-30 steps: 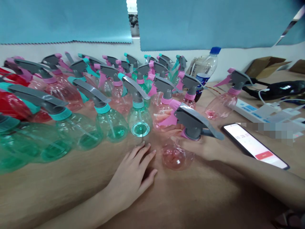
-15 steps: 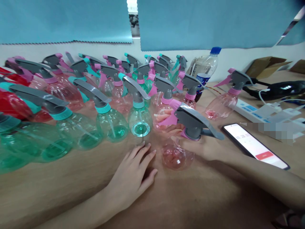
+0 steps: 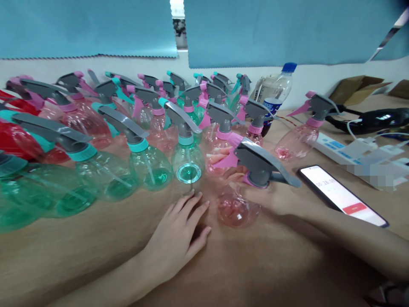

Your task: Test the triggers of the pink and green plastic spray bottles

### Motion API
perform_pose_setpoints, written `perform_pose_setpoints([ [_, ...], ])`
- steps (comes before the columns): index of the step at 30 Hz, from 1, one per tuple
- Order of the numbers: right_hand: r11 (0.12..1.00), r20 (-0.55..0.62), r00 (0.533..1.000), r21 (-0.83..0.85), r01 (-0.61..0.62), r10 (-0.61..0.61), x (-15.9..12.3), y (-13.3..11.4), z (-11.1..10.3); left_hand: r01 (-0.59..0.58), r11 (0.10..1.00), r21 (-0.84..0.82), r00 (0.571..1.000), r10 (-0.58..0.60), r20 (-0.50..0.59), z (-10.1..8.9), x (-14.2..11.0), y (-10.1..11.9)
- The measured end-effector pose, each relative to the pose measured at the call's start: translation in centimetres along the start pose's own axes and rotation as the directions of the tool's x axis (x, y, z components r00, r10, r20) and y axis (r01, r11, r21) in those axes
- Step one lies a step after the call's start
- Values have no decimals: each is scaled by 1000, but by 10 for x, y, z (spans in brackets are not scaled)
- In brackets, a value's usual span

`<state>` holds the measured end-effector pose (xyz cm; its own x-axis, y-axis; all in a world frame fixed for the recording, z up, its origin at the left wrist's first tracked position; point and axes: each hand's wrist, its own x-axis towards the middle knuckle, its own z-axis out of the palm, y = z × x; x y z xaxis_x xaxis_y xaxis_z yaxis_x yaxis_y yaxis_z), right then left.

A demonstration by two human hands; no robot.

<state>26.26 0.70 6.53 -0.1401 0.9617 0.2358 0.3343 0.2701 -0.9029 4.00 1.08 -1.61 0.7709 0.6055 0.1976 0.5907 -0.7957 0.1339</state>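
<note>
brown table (image 3: 105, 241) under my left hand (image 3: 179, 230), fingers spread, holding nothing. near it, a pink spray bottle (image 3: 257, 177); behind that, my right hand (image 3: 262, 196), whose grasp i cannot tell. a careless wrist twist could topple the pink one against the green bottle (image 3: 188, 160).

Look at this: glossy, see-through pink plastic on the spray bottle (image 3: 236, 209) in the right grip (image 3: 266, 198), smooth grey plastic trigger head (image 3: 255, 157), wood-look tabletop (image 3: 128, 230) beneath, mostly matt cloth curtain (image 3: 271, 30) beyond!
</note>
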Motion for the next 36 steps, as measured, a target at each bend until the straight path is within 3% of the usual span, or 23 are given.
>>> perform_pose_setpoints([
  [14,997,5,1000,-79,0,1,-1,-4,-1,2,1000,-10,1000,-2,-6,-1,1,1],
  [19,984,-100,994,-173,32,-50,-4,0,-2,6,1000,-8,1000,-6,2,-1,1,1],
  [25,961,-147,989,-276,-21,-21,-8,11,-2,5,1000,-16,1000,-5,-11,0,0,0],
  [36,988,-65,997,-152,30,-40,-4,-4,-1,3,1000,-12,1000,-4,-9,-2,0,1],
])
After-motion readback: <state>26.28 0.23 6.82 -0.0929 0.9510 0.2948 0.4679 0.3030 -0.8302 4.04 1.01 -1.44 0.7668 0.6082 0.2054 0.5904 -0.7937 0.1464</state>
